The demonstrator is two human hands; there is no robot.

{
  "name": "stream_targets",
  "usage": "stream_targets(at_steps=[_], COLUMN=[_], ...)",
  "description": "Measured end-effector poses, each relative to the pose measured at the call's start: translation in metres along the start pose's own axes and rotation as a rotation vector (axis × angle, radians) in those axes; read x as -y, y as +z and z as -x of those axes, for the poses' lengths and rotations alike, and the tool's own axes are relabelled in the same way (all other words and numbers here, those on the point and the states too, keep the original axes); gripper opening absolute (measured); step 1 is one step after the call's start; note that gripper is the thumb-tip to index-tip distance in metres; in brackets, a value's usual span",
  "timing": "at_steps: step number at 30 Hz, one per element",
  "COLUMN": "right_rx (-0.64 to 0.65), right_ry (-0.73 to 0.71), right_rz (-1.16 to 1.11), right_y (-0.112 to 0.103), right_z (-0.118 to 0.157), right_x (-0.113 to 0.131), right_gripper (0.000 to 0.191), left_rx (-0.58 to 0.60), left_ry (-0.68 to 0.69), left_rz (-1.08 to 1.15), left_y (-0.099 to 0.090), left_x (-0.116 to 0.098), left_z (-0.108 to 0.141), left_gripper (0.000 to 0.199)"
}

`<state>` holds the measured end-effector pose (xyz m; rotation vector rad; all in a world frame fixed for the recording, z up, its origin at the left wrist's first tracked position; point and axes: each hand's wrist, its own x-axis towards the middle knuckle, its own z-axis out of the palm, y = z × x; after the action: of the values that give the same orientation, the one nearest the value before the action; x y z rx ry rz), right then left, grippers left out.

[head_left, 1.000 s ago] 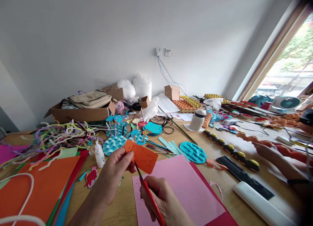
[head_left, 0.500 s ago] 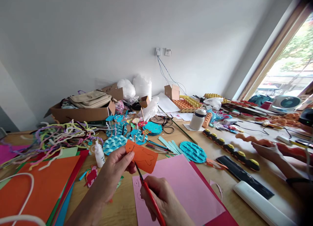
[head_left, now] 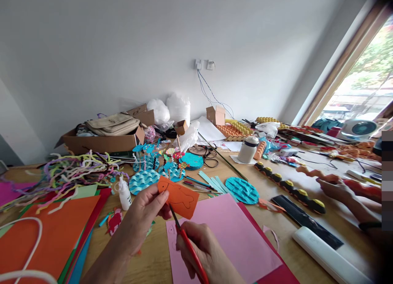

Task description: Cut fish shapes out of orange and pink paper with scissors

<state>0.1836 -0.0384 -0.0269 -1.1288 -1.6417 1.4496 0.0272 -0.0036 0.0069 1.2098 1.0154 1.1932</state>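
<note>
The card (head_left: 184, 200) is held above the tabletop (head_left: 153, 263), over the far left corner of the pink sheet (head_left: 227, 235). Its long axis slants from upper left down to the right. The fish (head_left: 181, 196) drawn on it in dark line lies along that axis, eye and head at the left end, forked tail toward the right end. The card is plain bright orange, with fairly straight edges and a rounded lower right corner.

The left hand (head_left: 147, 206) pinches the card's left end between thumb and fingers. The right hand (head_left: 204, 245) has its fingers curled round the red handles of the scissors (head_left: 193, 251), whose dark blades point up and left to the card's lower edge; how wide they stand cannot be told.

By the tabletop's far edge, toward its left corner, an open cardboard box (head_left: 98, 145) holds a beige bag (head_left: 113, 125) and some cloth. A smaller box (head_left: 215, 115) stands near the middle of that edge, its contents hidden. The white glue bottle (head_left: 124, 194) stands upright left of the card, and a lidded white jar (head_left: 248, 151) beyond the blue disc (head_left: 242, 190). To the right, another person's hand (head_left: 334, 190) touches a wavy orange strip (head_left: 317, 174).
</note>
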Motion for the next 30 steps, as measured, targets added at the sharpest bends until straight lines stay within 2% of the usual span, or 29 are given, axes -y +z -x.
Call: stream_targets(at_steps=[17, 23, 30], right_rx=[-0.004, 0.02, 0.027], right_ry=[0.042, 0.088, 0.104], right_rz=[-0.04, -0.064, -0.067], right_y=[0.0, -0.001, 0.0], right_z=[-0.001, -0.001, -0.001], right_x=[-0.003, 0.002, 0.002], right_gripper=[0.016, 0.023, 0.029], left_rx=[0.023, -0.005, 0.004], left_ry=[0.009, -0.01, -0.02], left_rz=[-0.035, -0.018, -0.082], left_y=[0.0, 0.0, 0.001], left_x=[-0.004, -0.003, -0.013], left_z=[-0.001, 0.001, 0.001], left_gripper=[0.015, 0.015, 0.017])
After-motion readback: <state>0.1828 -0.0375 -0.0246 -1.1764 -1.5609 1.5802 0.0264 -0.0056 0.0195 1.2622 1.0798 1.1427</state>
